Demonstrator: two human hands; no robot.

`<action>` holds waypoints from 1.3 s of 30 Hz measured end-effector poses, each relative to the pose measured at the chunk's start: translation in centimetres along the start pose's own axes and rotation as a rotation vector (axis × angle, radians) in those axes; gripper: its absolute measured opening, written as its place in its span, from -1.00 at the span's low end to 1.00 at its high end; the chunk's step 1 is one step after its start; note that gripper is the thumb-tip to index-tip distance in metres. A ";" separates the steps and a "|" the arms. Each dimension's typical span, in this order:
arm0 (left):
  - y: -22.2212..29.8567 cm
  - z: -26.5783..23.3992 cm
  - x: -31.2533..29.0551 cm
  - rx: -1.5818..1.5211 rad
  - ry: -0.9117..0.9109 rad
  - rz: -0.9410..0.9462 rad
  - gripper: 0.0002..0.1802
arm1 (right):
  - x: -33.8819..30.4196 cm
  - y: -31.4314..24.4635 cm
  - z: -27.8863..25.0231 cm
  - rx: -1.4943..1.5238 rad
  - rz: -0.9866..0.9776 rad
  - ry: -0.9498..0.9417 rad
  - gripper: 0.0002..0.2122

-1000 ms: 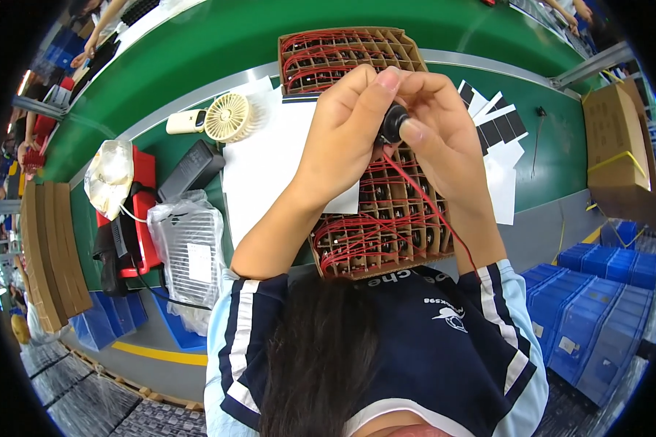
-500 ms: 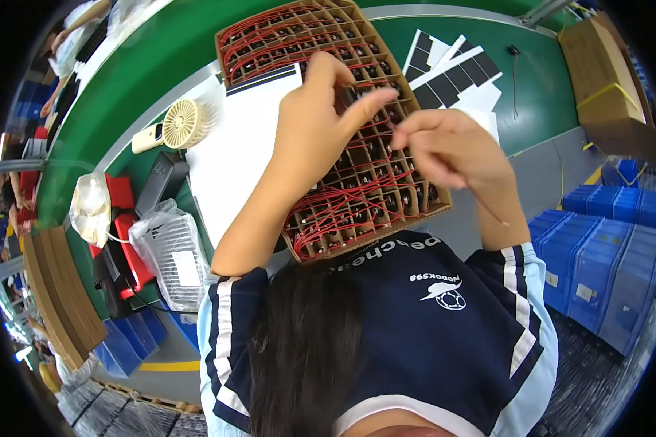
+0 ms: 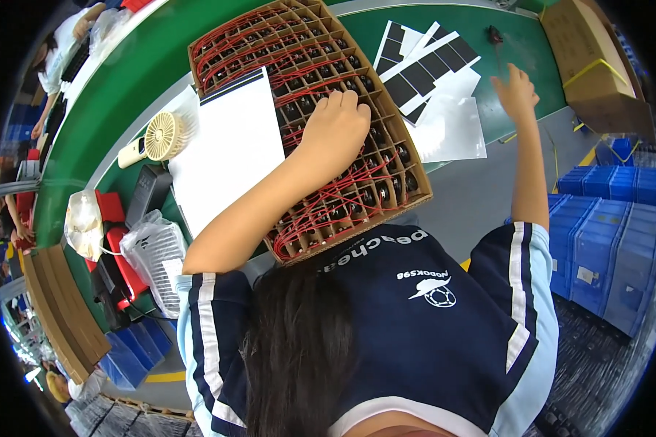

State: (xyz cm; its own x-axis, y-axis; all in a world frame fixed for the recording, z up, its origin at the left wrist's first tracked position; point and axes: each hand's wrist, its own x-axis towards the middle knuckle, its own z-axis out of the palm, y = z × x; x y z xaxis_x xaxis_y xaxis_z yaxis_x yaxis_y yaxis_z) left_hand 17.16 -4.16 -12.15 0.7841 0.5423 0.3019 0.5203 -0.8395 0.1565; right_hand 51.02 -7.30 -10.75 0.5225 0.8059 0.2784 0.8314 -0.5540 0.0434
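A cardboard box with divider cells stands in front of me, filled with small black round parts on red wires. My left hand rests over its middle cells, back upward and fingers bent down; the fingertips, and anything in them, are hidden. Out to the right, my right hand is above the green table, its thumb and fingers apart. Close to its fingertips is the blurred wire of a small dark part. A white sheet lies over the box's left side.
White sheets with black rectangles and a clear sheet lie right of the box. A cream handheld fan, a black case and a bagged item are at left. Blue bins and a carton stand at right.
My right hand has left the box and moved right, toward the small dark part. My left hand has turned and bent its fingers down onto the cells. The whole view has shifted slightly.
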 end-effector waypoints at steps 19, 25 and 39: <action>-7.1 -13.7 -1.0 -1.734 0.136 0.091 -0.90 | -7.7 -6.6 1.0 0.708 -0.475 -0.015 -0.82; -9.7 -17.1 -4.4 -1.853 0.366 0.098 -0.82 | -6.0 -9.8 -0.5 0.750 -0.524 0.089 -0.80; -10.3 -11.1 -10.9 -2.050 0.206 -0.779 -0.70 | -7.3 -38.2 -3.2 0.875 -1.229 -0.223 -0.86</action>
State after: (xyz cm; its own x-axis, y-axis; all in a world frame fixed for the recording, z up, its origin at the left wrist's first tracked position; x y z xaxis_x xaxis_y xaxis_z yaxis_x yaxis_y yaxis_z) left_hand -0.50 -1.82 -6.57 0.5486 0.7978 -0.2501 -0.4567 0.5365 0.7096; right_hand 14.84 7.35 -11.38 -0.6035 0.7188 0.3451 0.5635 0.6907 -0.4532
